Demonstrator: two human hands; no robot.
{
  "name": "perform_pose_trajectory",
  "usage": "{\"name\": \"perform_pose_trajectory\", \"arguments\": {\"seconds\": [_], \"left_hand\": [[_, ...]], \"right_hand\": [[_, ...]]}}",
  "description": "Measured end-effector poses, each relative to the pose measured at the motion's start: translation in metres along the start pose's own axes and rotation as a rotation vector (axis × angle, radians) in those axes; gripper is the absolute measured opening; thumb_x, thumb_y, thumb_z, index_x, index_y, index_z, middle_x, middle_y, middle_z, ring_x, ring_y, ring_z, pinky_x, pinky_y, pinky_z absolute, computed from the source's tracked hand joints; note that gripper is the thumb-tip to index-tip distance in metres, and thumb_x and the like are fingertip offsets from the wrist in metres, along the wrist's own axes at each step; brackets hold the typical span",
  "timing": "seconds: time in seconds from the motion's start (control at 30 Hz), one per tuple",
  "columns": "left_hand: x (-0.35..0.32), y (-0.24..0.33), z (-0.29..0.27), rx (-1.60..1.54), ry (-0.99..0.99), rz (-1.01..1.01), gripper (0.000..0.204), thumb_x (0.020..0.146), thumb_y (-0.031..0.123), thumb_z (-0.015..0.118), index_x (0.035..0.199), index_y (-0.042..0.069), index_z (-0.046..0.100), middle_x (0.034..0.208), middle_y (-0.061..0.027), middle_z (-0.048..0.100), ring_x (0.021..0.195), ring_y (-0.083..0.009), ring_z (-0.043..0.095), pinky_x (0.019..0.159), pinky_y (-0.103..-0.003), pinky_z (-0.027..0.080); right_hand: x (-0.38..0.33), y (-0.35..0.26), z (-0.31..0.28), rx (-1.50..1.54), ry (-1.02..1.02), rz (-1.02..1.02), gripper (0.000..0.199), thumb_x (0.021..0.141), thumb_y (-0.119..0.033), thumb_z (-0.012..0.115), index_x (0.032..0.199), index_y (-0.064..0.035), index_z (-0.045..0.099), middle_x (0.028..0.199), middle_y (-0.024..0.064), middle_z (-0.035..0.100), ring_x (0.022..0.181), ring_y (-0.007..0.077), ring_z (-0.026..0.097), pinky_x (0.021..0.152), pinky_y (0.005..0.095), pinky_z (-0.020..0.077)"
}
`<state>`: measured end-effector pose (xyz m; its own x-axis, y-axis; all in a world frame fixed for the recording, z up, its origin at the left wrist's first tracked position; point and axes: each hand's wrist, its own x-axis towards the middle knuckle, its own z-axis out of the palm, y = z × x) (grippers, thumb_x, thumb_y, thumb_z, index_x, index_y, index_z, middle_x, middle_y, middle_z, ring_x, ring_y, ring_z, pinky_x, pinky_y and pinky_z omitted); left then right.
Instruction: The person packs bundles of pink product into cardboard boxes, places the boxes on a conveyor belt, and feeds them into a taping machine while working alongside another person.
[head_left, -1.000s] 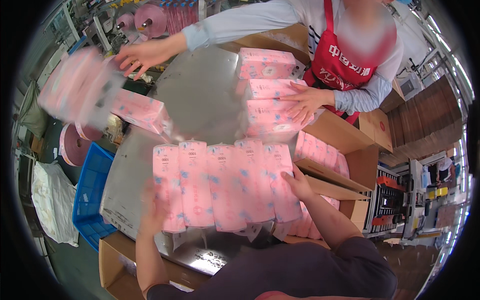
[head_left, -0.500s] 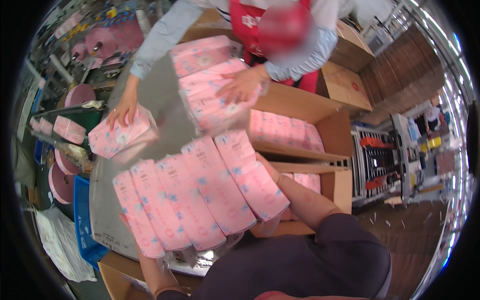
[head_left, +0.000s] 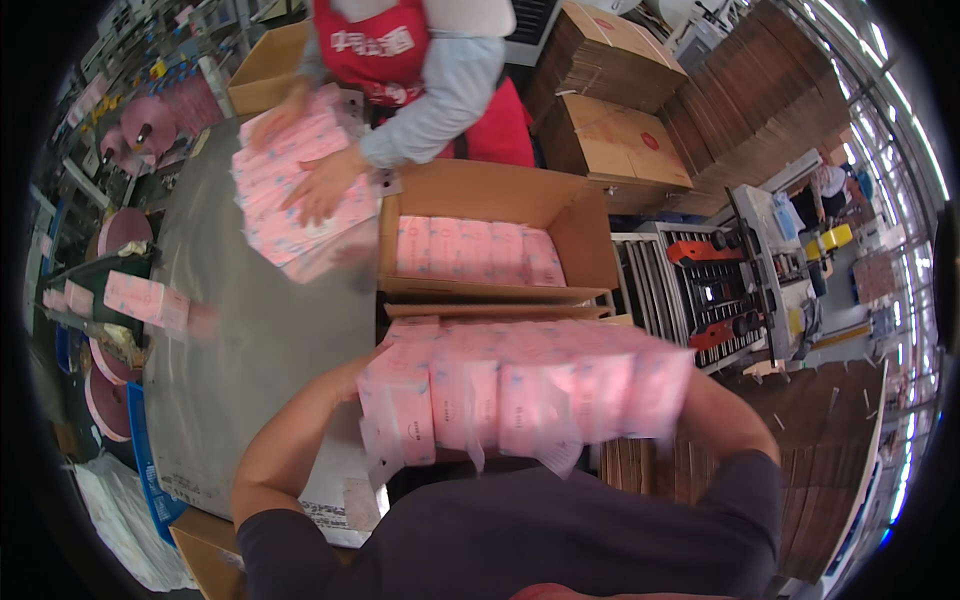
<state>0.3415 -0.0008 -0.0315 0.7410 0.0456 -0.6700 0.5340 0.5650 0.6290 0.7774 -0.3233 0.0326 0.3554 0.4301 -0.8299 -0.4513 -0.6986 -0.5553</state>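
Observation:
I hold a row of several pink wrapped packs [head_left: 520, 390] squeezed between both hands, close to my chest. My left hand [head_left: 372, 362] presses its left end and my right hand [head_left: 702, 392] its right end, both mostly hidden by the packs. The row hangs just in front of an open cardboard box [head_left: 585, 215] with a layer of pink packs [head_left: 470, 250] inside. Across the grey metal table [head_left: 230, 350], a co-worker in a red apron [head_left: 375, 50] has both hands on a stack of pink packs [head_left: 300, 195].
A box-sealing machine with rollers [head_left: 720, 290] stands right of the box. Stacks of flat cardboard [head_left: 620, 140] lie behind it. Loose pink packs [head_left: 145, 298], pink rolls [head_left: 115, 230] and a blue crate [head_left: 140, 450] sit at the left.
I have lifted the row of packs off the table and swung it right, toward the open box. The co-worker has pulled the other packs together into one stack.

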Motion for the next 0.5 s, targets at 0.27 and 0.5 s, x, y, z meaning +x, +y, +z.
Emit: {"name": "perform_pose_trajectory", "arguments": {"seconds": [0.27,0.5], "left_hand": [[0.079,-0.064,0.05,0.722,0.204,-0.013,0.11,0.077,0.061,0.074,0.158,0.016,0.015,0.155,-0.0247,0.032,0.136,-0.0412,0.043,0.106,-0.043,0.043],[0.114,-0.044,0.204,1.216,0.425,0.343,0.105,0.073,0.065,0.073,0.157,0.026,0.023,0.163,-0.0233,0.005,0.142,-0.0526,0.026,0.112,-0.054,0.033]], "right_hand": [[0.074,0.066,-0.01,-1.352,0.061,-0.087,0.072,0.094,-0.053,0.054,0.132,0.0071,0.053,0.102,0.021,0.07,0.093,0.029,0.069,0.085,0.0394,0.0544],[0.009,0.081,-0.084,-1.039,0.161,0.009,0.127,0.077,-0.071,0.065,0.156,-0.0032,-0.006,0.132,0.0337,0.052,0.123,0.0448,0.053,0.102,0.0468,0.044]]}}
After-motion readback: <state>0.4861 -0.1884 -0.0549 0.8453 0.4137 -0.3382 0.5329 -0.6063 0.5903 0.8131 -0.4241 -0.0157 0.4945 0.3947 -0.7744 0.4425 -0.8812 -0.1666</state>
